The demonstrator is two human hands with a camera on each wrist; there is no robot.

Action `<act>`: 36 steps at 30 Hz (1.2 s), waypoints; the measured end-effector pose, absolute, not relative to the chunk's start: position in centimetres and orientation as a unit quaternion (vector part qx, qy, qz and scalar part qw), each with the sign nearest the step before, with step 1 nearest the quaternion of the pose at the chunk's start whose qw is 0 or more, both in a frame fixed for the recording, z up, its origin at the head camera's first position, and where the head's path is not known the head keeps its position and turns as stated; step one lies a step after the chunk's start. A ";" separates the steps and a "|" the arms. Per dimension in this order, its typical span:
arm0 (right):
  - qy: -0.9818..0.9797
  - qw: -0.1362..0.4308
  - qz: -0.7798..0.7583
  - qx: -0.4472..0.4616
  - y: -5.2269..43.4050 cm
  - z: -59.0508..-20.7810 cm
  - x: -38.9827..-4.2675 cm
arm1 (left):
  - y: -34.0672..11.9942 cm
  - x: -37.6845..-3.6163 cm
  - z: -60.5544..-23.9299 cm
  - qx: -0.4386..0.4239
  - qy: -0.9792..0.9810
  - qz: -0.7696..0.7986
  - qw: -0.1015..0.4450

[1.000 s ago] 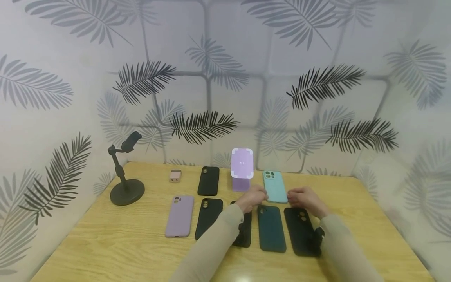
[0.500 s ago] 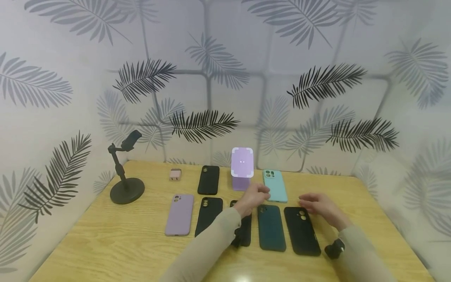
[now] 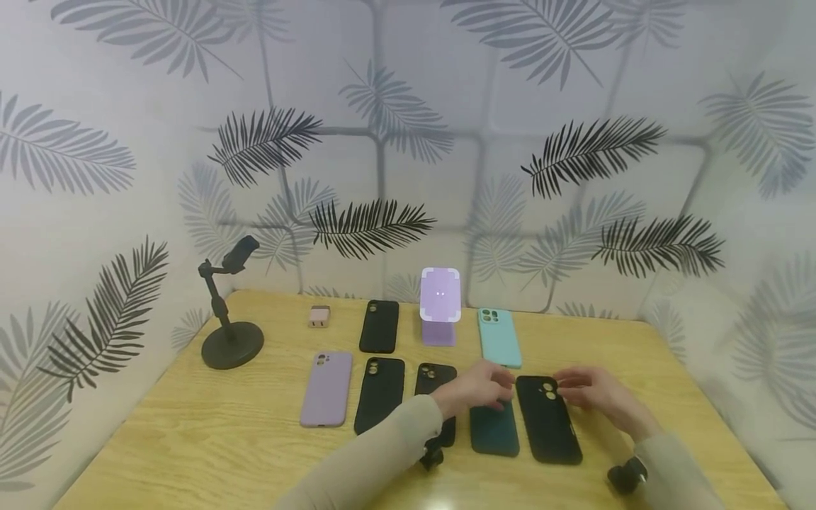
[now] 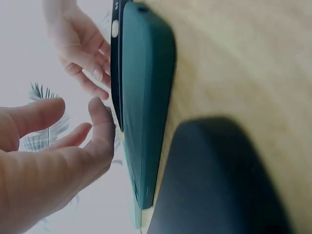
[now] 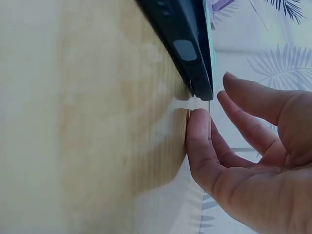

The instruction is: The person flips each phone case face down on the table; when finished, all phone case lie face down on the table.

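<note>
your left hand [image 3: 479, 388] hovers with relaxed fingers over the top of the dark green case [image 3: 494, 428], holding nothing. your right hand [image 3: 589, 393], also loose and empty, sits at 3 o'clock of the black case [image 3: 548, 419]; both cases lie flat in the front row, so picking either up looks not yet done.

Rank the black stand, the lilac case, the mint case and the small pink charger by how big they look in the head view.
1. Black stand, clearly the largest.
2. Lilac case.
3. Mint case; it lies farther back, so its true size against the lilac case is unsure.
4. Pink charger, clearly the smallest.
</note>
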State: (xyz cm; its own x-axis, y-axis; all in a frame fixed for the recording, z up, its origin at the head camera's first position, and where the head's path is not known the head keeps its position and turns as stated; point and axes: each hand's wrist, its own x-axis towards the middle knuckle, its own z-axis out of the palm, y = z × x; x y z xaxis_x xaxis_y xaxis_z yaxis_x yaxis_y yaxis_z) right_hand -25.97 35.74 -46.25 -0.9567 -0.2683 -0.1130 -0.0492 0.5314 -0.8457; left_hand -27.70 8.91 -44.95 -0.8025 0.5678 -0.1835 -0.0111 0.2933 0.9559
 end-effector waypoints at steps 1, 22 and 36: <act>0.870 0.115 -0.471 -0.092 35.8 -46.3 -25.8 | 9.0 -27.4 -45.1 0.188 0.760 0.564 0.262; 0.877 0.117 -0.454 -0.108 35.8 -46.5 -23.5 | 10.5 -25.6 -45.5 0.220 0.752 0.550 0.289; 0.866 0.122 -0.478 -0.085 35.7 -46.7 -23.4 | 10.7 -25.0 -45.3 0.169 0.707 0.629 0.275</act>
